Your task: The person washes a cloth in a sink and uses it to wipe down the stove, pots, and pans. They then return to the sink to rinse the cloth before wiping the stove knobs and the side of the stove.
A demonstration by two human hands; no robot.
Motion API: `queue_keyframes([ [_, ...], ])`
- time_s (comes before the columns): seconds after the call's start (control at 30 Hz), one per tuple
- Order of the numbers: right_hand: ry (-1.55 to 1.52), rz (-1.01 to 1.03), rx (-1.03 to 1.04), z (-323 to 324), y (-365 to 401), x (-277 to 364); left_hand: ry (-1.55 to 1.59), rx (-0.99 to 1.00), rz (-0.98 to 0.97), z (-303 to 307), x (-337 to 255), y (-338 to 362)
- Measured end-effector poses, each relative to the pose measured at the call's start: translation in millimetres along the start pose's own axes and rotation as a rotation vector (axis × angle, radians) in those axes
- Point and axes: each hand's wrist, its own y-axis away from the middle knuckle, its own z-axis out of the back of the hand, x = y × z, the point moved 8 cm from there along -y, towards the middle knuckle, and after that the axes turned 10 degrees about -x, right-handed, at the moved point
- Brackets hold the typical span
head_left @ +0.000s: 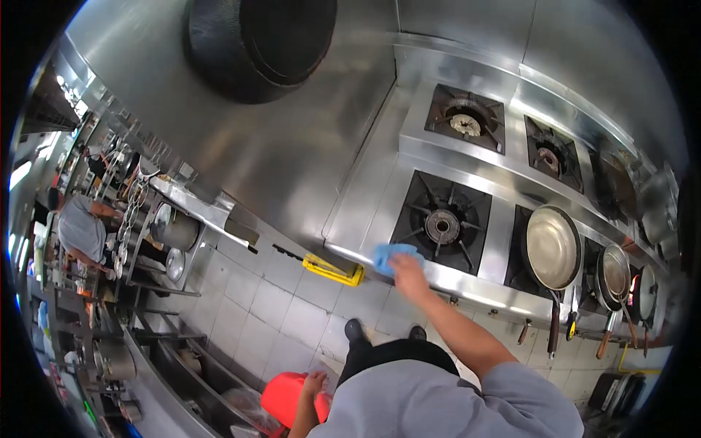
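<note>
My right hand (410, 279) is closed on a blue cloth (392, 255), which lies against the steel front edge of the stove (372, 212), near its left corner. Just beyond the cloth is a front burner (442, 225) with a black grate and no pan on it. My left hand (315, 382) hangs low by my side with its fingers curled and nothing showing in them. Below it, overlapped by the hand in this view, is a red plastic container (281, 398) on the floor.
Several pans stand on the burners at right, including a wide frying pan (553, 248) whose handle juts over the front edge. A flame shows far right. A yellow-framed object (333, 271) is by the stove corner. A large black pot (263, 44) is upper left. Another person (82, 228) works at left.
</note>
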Motion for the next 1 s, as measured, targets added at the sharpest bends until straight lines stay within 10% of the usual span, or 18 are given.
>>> queue_keyframes([
  [0.13, 0.105, 0.102, 0.129, -47.3, -31.7, 41.3, -0.126, -0.088, -0.014, 40.8, -12.2, 1.8],
  [0.2, 0.086, 0.047, 0.134, -68.9, -65.9, 46.9, -0.736, -0.049, -1.012, 46.1, -56.1, 23.3],
  [0.37, 0.032, -0.012, 0.155, -125.4, -123.9, 55.5, -0.704, 0.004, -0.776, 99.6, -91.3, -27.7],
  [0.63, 0.178, -0.045, -0.069, -21.8, 23.8, 29.3, -1.086, 0.183, -1.092, 78.4, -269.9, -95.7],
  [0.73, 0.383, -0.413, -0.323, 72.8, 127.2, -45.3, -0.695, 0.254, -0.691, 49.2, -299.0, -129.4],
  [0.9, 0.533, -1.593, -0.750, 237.8, 363.5, -74.6, -0.880, 0.709, -0.862, -37.3, -279.4, -236.2],
  [1.0, 0.534, -1.704, -0.666, 235.4, 446.9, 4.3, -1.212, 0.818, -1.052, -69.6, -278.9, -182.8],
])
